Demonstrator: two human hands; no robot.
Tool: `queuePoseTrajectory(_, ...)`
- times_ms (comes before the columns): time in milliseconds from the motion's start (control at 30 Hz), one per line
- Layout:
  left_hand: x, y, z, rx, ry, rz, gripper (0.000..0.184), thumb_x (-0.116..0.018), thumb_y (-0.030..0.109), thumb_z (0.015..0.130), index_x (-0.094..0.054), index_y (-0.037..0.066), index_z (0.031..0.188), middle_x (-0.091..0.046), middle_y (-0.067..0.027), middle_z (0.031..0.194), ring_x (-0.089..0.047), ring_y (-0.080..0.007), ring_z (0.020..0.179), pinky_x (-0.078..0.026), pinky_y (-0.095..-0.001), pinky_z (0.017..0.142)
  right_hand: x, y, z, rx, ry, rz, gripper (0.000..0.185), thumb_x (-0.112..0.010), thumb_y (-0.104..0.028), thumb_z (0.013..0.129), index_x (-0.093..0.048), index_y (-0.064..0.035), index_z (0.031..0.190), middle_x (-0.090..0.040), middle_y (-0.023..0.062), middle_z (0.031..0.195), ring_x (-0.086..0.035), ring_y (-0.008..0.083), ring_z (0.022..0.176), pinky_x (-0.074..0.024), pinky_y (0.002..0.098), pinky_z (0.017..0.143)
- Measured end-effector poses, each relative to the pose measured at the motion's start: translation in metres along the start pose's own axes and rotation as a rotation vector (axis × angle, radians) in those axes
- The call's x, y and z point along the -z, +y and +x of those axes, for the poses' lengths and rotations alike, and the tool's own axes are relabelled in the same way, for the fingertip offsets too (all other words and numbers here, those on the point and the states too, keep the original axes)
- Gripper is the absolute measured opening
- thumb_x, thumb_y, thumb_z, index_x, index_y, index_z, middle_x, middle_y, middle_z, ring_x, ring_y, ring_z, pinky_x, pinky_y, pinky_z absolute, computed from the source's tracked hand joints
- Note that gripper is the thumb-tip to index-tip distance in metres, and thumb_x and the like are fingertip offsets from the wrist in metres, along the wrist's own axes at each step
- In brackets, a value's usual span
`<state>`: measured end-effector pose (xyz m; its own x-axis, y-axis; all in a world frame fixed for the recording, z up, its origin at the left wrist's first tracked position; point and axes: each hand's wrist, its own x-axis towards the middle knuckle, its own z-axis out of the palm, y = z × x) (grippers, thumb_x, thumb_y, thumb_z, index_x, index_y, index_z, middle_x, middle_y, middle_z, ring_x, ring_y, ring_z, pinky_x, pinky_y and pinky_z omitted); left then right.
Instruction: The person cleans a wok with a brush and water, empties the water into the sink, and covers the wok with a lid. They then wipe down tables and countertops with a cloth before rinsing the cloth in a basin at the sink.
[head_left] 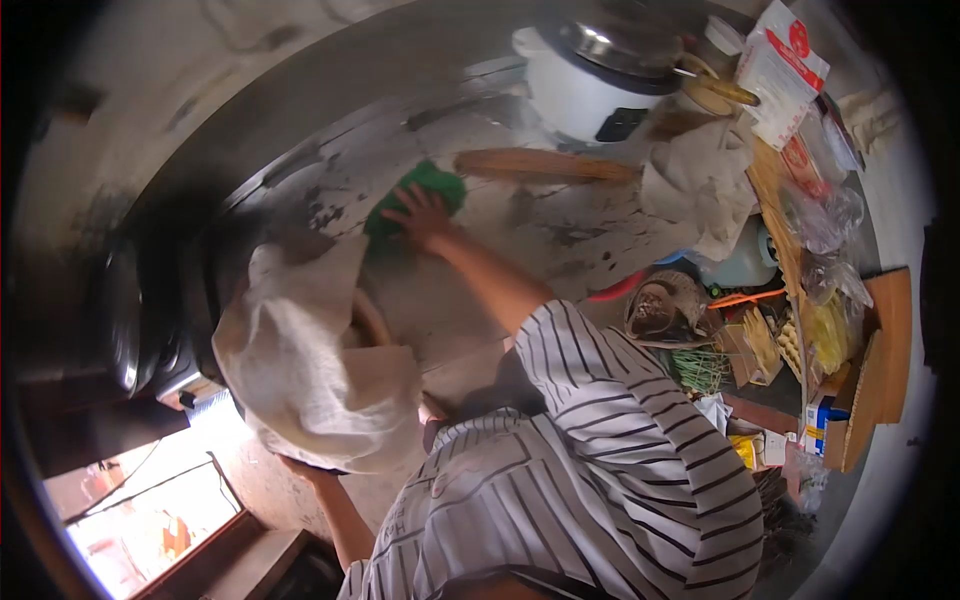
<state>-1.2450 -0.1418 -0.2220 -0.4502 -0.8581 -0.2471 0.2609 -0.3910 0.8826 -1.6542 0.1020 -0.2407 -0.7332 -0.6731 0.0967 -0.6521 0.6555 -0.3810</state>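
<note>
My right hand (425, 215) lies with its fingers spread on a green cloth (441, 186), pressing it against the stained worktop (500, 235). Lower left, my left hand (303, 467) is at the underside of a round object draped with a whitish cloth (315, 370); its fingers are mostly hidden beneath the cloth and the object. Part of a brown round rim (372, 322) shows from under the drape. A flat wooden piece (545, 165) rests just beyond the green cloth.
A white rice cooker (590, 95) stands at the back. To the right are a crumpled beige cloth (700, 185), a red and white bag (782, 72), plastic bags, green stalks (700, 368) and a cardboard box (862, 400). A dark stove (165, 320) is at left.
</note>
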Motion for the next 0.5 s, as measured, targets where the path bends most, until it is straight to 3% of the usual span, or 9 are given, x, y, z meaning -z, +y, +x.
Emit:
queuePoseTrajectory(67,-0.008,0.003,-0.006,-0.019,0.033,0.048,0.054,-0.029,0.043,0.086,-0.035,0.004,0.123,-0.039,-0.014,0.123,-0.038,-0.0282,0.113,-0.031,-0.0401,0.096,0.026,0.017,-0.002,0.002,-0.103,0.072,0.052,-0.046,-0.043,0.079,-0.036,-0.0195,0.125,-0.022,0.0142,0.133,-0.016,0.0336,0.124,-0.0182,0.0502,0.096)
queuePoseTrajectory(133,-0.012,0.008,-0.013,-0.036,0.087,0.132,0.053,-0.03,0.042,0.086,-0.036,0.004,0.122,-0.039,-0.014,0.123,-0.038,-0.028,0.113,-0.031,-0.0398,0.095,0.051,0.05,-0.016,0.071,0.38,0.284,0.053,-0.056,-0.037,0.074,-0.041,-0.0132,0.119,-0.032,0.0159,0.125,-0.026,0.0336,0.118,-0.0242,0.0474,0.093)
queuePoseTrajectory(167,-0.008,0.014,-0.018,-0.052,0.131,0.192,0.052,-0.03,0.041,0.086,-0.036,0.004,0.121,-0.04,-0.014,0.122,-0.038,-0.0279,0.113,-0.031,-0.0396,0.095,0.066,0.074,-0.032,0.048,0.393,0.264,0.053,-0.056,-0.037,0.074,-0.041,-0.0132,0.119,-0.032,0.0159,0.125,-0.026,0.0336,0.118,-0.0242,0.0474,0.093)
queuePoseTrajectory(233,-0.001,0.031,-0.023,-0.107,0.244,0.354,0.05,-0.031,0.04,0.086,-0.037,0.003,0.12,-0.04,-0.0139,0.122,-0.039,-0.0278,0.112,-0.031,-0.0394,0.095,0.098,0.129,-0.079,-0.296,0.445,-0.064,0.043,-0.053,-0.027,0.077,-0.043,-0.0078,0.114,-0.035,0.0175,0.12,-0.032,0.0352,0.112,-0.0283,0.0477,0.09)
queuePoseTrajectory(300,0.001,0.055,-0.027,-0.196,0.38,0.592,0.049,-0.032,0.038,0.086,-0.039,0.003,0.119,-0.041,-0.0139,0.121,-0.039,-0.0277,0.112,-0.032,-0.0391,0.095,0.073,0.2,-0.117,-0.525,0.501,-0.236,0.035,-0.048,-0.019,0.079,-0.044,-0.0063,0.111,-0.042,0.0197,0.112,-0.04,0.0362,0.103,-0.0316,0.0476,0.086)
queuePoseTrajectory(333,-0.008,0.066,-0.028,-0.282,0.435,0.722,0.048,-0.032,0.038,0.086,-0.039,0.003,0.119,-0.041,-0.0139,0.121,-0.039,-0.0276,0.112,-0.032,-0.0389,0.095,0.096,0.201,-0.135,-0.545,0.52,-0.249,0.035,-0.048,-0.019,0.079,-0.044,-0.0063,0.111,-0.042,0.0197,0.112,-0.04,0.0362,0.103,-0.0316,0.0476,0.086)
queuePoseTrajectory(400,-0.042,0.089,-0.029,-0.515,0.503,0.94,0.047,-0.033,0.036,0.086,-0.04,0.002,0.118,-0.042,-0.0139,0.12,-0.04,-0.0274,0.111,-0.032,-0.0386,0.095,0.155,0.168,-0.175,-0.701,0.077,-0.082,0.039,-0.057,-0.018,0.073,-0.046,-0.0054,0.108,-0.049,0.0144,0.104,-0.041,0.0306,0.104,-0.0313,0.0451,0.087)
queuePoseTrajectory(500,-0.124,0.127,-0.045,-0.95,0.426,1.031,0.045,-0.034,0.034,0.087,-0.042,0.002,0.116,-0.043,-0.0139,0.119,-0.04,-0.0272,0.111,-0.032,-0.0382,0.094,0.171,0.144,-0.23,-0.575,0.186,-0.065,0.032,-0.048,-0.018,0.079,-0.047,-0.0005,0.105,-0.052,0.0219,0.096,-0.048,0.0362,0.094,-0.037,0.0436,0.081)
